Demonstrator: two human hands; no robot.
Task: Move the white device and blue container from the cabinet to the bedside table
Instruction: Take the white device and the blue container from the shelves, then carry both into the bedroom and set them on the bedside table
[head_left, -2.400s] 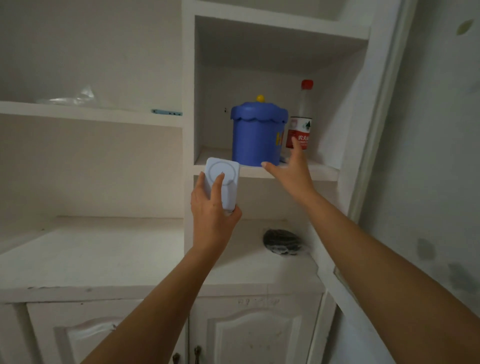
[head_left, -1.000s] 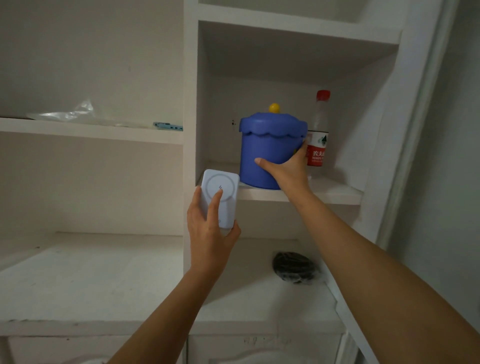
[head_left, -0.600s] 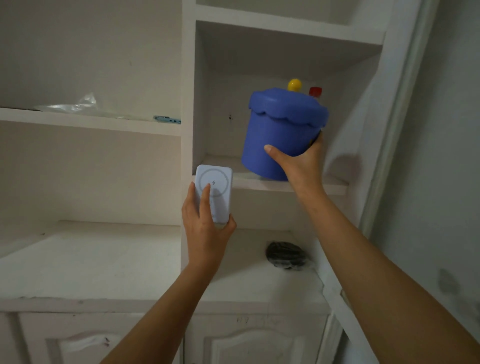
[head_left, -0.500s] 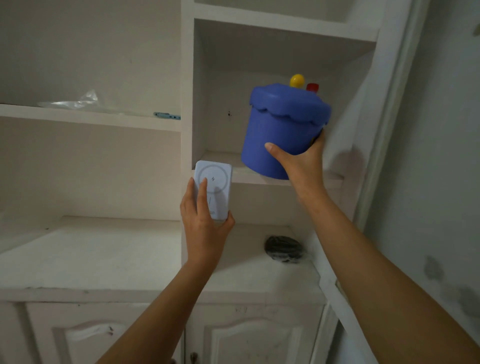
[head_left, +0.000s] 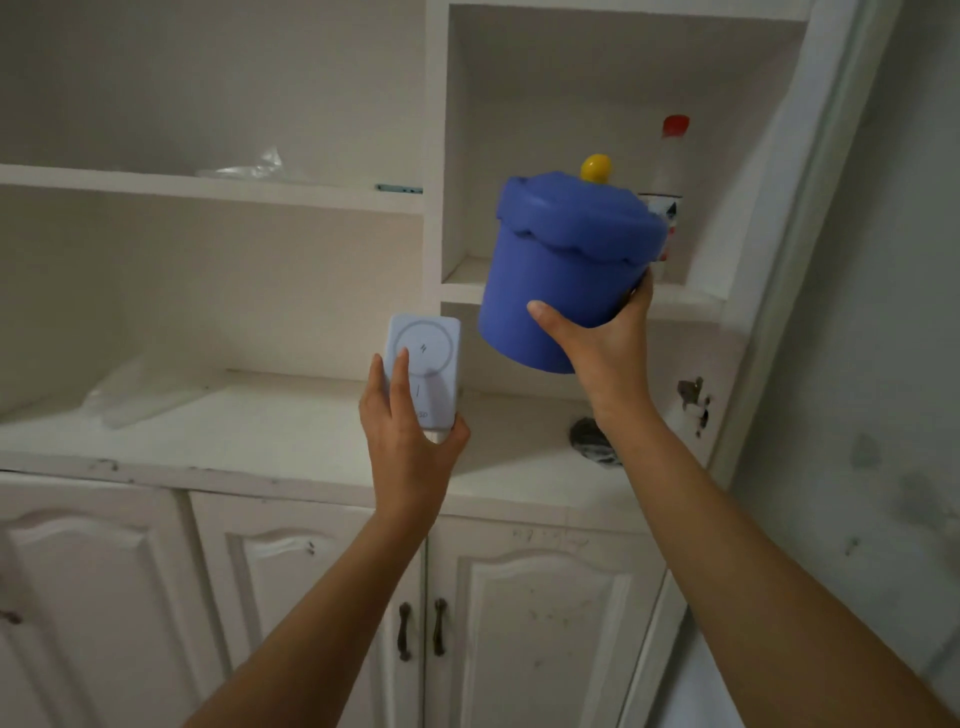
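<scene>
Both arms are stretched up and forward toward a white cabinet (head_left: 311, 467). The right hand (head_left: 602, 343) is cupped under and around the lower side of the blue container (head_left: 561, 270), thumb pressed on the front and the other fingers wrapped round the back right. The container is tilted, top leaning away to the right, and it's held in the air in front of the open cubby (head_left: 571, 130), clear of the cubby's shelf. It has a scalloped blue lid with a little yellow knob (head_left: 596, 167) on top.

The left hand (head_left: 410, 436) is lower and to the left, closed round the bottom half of the white device (head_left: 425, 364). It's a flat rounded rectangle held upright, face toward the camera, with a ring and a small lightning mark on it. The index finger lies up the front, thumb on the right edge.

Further back in the cubby, on the right, stands a clear bottle with a red cap (head_left: 670, 171), partly hidden by the container. On the long shelf to the left there's some crinkled clear plastic (head_left: 244, 169) and a thin teal thing (head_left: 399, 188) I can't make out. Down on the counter there's a dark bundle (head_left: 589, 439) behind the right wrist, and more clear plastic at far left. Below are panelled doors with dark handles (head_left: 421, 629), scuffed paint all over, and a stained grey wall on the right.
</scene>
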